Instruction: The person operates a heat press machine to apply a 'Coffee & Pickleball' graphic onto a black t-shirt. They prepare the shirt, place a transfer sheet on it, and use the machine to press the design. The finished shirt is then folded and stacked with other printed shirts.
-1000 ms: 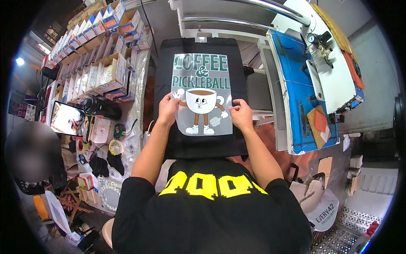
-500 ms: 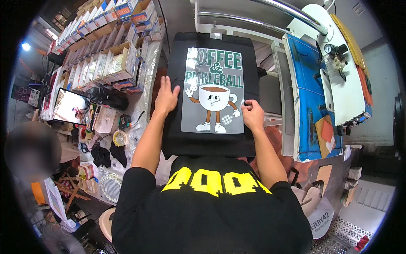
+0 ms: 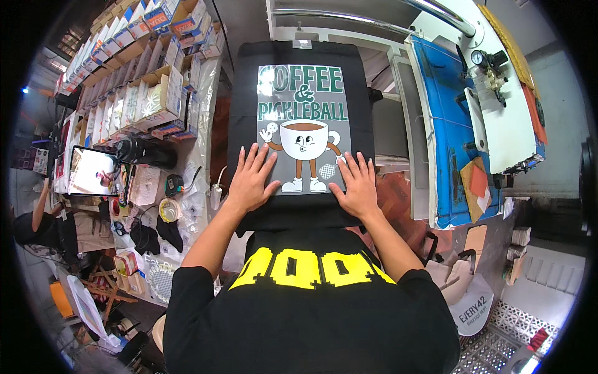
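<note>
Black fabric fills the head view: your black shirt (image 3: 299, 81) lies flat on a platen ahead of you. Your left hand (image 3: 250, 181) and right hand (image 3: 356, 186) press open-palmed, fingers spread, gripping nothing, on the lower corners of its grey printed transfer (image 3: 303, 118). A cluttered counter (image 3: 149, 187) sits to your left.

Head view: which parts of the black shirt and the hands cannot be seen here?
- Black shirt with grey cartoon-cup transfer sheet: its lower hem, hidden by the person's chest.
- Sheet's lower corners: covered by left hand and right hand.
- Both palms: face down, hidden.
- Board under the shirt: fully covered.
</note>
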`<state>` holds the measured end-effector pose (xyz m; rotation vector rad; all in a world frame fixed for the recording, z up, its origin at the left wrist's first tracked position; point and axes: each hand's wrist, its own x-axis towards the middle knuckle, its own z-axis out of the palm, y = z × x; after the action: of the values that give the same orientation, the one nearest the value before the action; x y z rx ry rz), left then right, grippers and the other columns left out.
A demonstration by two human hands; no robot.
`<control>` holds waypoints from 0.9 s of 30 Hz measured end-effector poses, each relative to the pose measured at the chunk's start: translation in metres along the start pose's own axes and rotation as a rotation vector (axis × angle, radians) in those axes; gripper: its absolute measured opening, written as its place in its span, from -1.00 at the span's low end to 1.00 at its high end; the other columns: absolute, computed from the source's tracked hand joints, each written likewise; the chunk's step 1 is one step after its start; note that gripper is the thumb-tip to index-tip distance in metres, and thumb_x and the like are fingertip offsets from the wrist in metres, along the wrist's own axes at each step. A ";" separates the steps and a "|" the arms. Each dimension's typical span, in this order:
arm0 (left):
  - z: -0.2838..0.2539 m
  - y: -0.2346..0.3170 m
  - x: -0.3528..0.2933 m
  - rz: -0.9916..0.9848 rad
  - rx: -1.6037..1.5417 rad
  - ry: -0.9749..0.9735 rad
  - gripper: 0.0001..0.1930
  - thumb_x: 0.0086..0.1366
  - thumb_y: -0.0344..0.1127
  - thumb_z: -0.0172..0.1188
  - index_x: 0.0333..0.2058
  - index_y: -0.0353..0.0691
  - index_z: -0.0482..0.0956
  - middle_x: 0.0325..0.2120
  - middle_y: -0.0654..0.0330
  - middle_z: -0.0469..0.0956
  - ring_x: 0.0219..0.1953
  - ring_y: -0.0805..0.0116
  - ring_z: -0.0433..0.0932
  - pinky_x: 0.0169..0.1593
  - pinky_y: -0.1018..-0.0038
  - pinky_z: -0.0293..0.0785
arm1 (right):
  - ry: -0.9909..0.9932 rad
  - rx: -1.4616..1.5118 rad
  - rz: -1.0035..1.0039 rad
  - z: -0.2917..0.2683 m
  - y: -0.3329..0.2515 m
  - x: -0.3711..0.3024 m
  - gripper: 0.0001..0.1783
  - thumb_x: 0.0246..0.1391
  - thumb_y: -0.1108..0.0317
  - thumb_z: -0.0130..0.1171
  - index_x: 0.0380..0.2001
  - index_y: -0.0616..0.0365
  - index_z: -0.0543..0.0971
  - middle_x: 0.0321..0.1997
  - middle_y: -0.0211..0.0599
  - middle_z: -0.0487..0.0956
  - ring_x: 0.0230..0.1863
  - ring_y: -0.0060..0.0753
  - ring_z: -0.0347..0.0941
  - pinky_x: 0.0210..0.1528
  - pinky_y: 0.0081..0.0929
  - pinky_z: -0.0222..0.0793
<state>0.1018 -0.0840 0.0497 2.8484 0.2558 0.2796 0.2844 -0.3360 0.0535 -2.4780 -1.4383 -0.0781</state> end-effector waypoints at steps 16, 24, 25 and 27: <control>-0.001 0.000 -0.010 -0.015 -0.022 -0.003 -0.34 0.20 0.04 0.17 0.21 -0.15 0.36 0.31 -0.03 0.17 0.39 -0.04 0.03 0.41 0.00 -0.23 | 0.025 0.062 -0.017 -0.004 0.003 -0.005 -0.33 0.00 -0.07 0.21 0.12 0.07 0.49 0.30 -0.14 0.33 0.37 0.05 0.10 0.39 0.10 -0.13; -0.003 0.000 -0.013 -0.039 -0.041 0.019 -0.34 0.16 -0.02 0.22 0.20 -0.20 0.36 0.28 -0.06 0.20 0.37 -0.03 0.08 0.41 -0.01 -0.19 | 0.030 0.067 -0.002 -0.004 0.002 -0.005 -0.34 -0.02 -0.07 0.22 0.11 0.06 0.49 0.28 -0.07 0.33 0.36 0.06 0.12 0.39 0.10 -0.12; -0.003 0.000 -0.013 -0.041 -0.043 0.020 -0.34 0.16 -0.02 0.22 0.20 -0.20 0.36 0.28 -0.05 0.21 0.37 -0.03 0.08 0.41 -0.01 -0.19 | 0.029 0.067 -0.001 -0.004 0.002 -0.005 -0.34 -0.02 -0.07 0.22 0.11 0.05 0.49 0.28 -0.08 0.33 0.35 0.06 0.12 0.39 0.10 -0.12; -0.003 0.000 -0.012 -0.046 -0.054 0.021 -0.34 0.16 -0.03 0.22 0.19 -0.21 0.36 0.28 -0.05 0.22 0.37 -0.03 0.08 0.41 0.00 -0.19 | 0.027 0.066 0.002 -0.004 0.003 -0.005 -0.33 -0.02 -0.07 0.23 0.11 0.05 0.49 0.28 -0.08 0.33 0.35 0.05 0.12 0.39 0.09 -0.12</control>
<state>0.0893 -0.0853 0.0506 2.7840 0.3123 0.3026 0.2847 -0.3421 0.0556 -2.4159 -1.4041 -0.0626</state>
